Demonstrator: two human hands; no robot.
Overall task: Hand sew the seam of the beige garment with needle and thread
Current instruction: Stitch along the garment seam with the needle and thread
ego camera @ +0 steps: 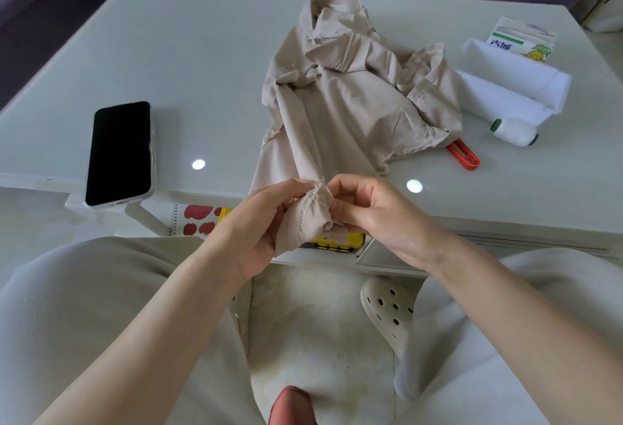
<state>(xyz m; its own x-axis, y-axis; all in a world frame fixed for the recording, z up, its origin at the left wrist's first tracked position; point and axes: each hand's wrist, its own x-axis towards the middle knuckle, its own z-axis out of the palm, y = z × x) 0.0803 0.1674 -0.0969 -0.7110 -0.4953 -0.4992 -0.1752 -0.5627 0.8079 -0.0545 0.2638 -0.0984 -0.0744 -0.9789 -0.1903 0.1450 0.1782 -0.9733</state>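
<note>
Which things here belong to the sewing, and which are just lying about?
Job: beige garment, seam held by left hand and right hand; white thread spool; red tool, probably.
Lying about: phone; pineapple carton; white foam block; apple-print notebook.

Beige garment [354,97]: crumpled heap on table [202,53], 12–1 o'clock. Near end drawn off table edge, bunched; overlocked seam [305,219] faces up. White thread spool [515,133] on its side, 2 o'clock.

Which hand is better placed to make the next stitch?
Probably right: the right hand pinches the garment beside the seam, while the left hand grips and steadies it.
</note>
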